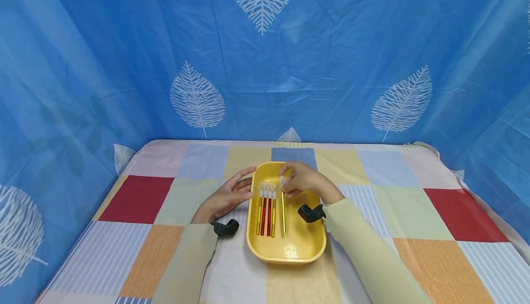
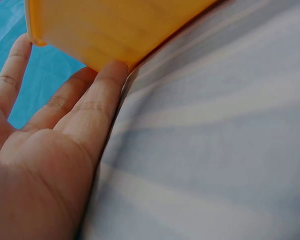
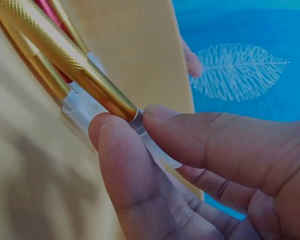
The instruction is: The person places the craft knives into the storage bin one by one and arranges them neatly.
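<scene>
A yellow tray [image 1: 304,244] lies before me on the patchwork cloth. My right hand [image 1: 302,180] reaches over its far right part and pinches a gold craft knife [image 1: 283,214] between thumb and fingertips. In the right wrist view, that pinch sits at the collar of the gold knurled handle [image 3: 90,80], by the clear cap [image 3: 162,155]. Several capped craft knives, red [image 1: 268,216] and gold, lie side by side along the tray's left. With fingers extended, my left hand [image 1: 227,197] touches the tray's outer left wall [image 2: 115,30].
A patchwork cloth [image 1: 198,203] covers the table under the tray. Behind the table hangs a blue curtain [image 1: 290,83] with white leaf prints, and it continues at both sides. Each wrist carries a black camera strap [image 1: 225,228].
</scene>
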### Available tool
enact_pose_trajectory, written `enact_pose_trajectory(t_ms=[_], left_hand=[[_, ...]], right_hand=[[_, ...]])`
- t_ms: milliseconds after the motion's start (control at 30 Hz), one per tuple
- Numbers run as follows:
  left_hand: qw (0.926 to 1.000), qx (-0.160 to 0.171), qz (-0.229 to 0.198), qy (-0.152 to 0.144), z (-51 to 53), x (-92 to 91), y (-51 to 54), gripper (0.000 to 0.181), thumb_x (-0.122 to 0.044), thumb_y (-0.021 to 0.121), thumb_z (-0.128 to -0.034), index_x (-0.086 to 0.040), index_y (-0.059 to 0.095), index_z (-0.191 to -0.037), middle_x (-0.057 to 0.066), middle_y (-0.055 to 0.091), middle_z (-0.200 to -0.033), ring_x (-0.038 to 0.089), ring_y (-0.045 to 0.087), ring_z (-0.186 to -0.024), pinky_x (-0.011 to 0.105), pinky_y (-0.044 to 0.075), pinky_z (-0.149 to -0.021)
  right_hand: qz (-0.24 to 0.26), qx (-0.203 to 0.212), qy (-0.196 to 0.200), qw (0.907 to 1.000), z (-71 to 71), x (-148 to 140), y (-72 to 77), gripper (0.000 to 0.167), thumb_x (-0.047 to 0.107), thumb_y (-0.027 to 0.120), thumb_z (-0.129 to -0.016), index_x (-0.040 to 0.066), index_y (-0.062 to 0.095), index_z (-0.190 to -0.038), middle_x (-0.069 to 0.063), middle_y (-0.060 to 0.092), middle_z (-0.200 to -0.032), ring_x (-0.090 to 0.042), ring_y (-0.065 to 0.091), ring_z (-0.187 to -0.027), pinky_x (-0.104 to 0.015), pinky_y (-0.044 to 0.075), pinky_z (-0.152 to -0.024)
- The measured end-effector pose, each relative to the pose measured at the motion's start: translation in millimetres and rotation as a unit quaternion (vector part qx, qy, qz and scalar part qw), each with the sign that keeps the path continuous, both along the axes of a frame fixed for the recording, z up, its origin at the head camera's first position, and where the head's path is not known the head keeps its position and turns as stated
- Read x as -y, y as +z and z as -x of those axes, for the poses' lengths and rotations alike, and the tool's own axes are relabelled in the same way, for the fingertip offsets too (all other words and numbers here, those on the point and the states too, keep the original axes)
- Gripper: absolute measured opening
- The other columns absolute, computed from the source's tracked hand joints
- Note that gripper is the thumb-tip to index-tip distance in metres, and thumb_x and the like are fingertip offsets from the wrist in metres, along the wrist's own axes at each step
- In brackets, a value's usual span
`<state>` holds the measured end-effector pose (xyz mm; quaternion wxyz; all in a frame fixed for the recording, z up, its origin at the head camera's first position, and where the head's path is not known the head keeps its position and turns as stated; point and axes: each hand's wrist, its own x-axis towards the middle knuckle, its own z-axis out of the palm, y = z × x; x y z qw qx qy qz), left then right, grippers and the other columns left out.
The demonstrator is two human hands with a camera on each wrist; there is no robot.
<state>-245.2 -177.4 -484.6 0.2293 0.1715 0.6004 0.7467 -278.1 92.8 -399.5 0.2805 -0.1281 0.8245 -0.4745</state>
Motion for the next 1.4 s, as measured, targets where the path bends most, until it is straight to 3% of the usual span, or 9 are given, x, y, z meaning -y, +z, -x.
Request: enact_pose_trajectory(t_ms=[367,667,1067,1267,1400], left_hand=[[0.9999,0.004,0.012,0.004,0.8,-1.4,0.1,0.084,0.000,0.065,-0.1035,-0.012,0.020,-0.174,0.026,0.032,-0.172,0.042,0.034,-0.159,0.042,0.046,-0.120],[0.9999,0.006,0.011,0.005,0.0,-2.6,1.3,0.083,0.005,0.060,-0.1027,-0.011,0.020,-0.174,0.026,0.032,-0.172,0.043,0.033,-0.159,0.042,0.046,-0.120],[0.9999,0.010,0.007,0.011,-0.1,-3.2,2.4,0.083,0.005,0.061,-0.1019,-0.009,0.020,-0.173,0.028,0.031,-0.172,0.044,0.033,-0.159,0.038,0.048,-0.119],[0.9999,0.010,0.008,0.009,-0.5,-3.0,2.5,0.084,0.004,0.062,-0.1022,-0.010,0.020,-0.173,0.027,0.030,-0.172,0.044,0.032,-0.159,0.038,0.047,-0.119],[0.9999,0.010,0.006,0.009,-0.5,-2.8,2.1,0.083,0.004,0.061,-0.1022,-0.010,0.020,-0.173,0.027,0.030,-0.172,0.043,0.032,-0.159,0.039,0.047,-0.119]], right_hand=[[-0.057,-0.005,0.016,0.9982,6.2,10.1,-13.8,0.033,-0.009,0.073,-0.095,-0.007,0.058,-0.125,-0.017,0.072,-0.084,-0.014,0.069,-0.058,-0.027,0.062,-0.060],[-0.095,0.015,0.020,0.9951,6.0,14.4,-13.0,0.029,-0.007,0.074,-0.096,-0.003,0.058,-0.120,-0.016,0.069,-0.087,-0.013,0.067,-0.057,-0.025,0.061,-0.059],[-0.093,0.032,0.008,0.9951,7.9,18.3,-16.4,0.027,-0.008,0.074,-0.096,-0.003,0.058,-0.118,-0.016,0.071,-0.091,-0.013,0.068,-0.058,-0.025,0.061,-0.060],[-0.097,0.018,0.012,0.9950,7.7,17.4,-16.4,0.023,0.001,0.075,-0.098,-0.003,0.061,-0.116,-0.014,0.071,-0.080,-0.014,0.067,-0.060,-0.026,0.061,-0.060],[-0.093,0.011,0.015,0.9955,5.7,15.7,-13.0,0.027,0.007,0.072,-0.102,-0.005,0.061,-0.122,-0.014,0.073,-0.081,-0.015,0.069,-0.064,-0.029,0.063,-0.064]])
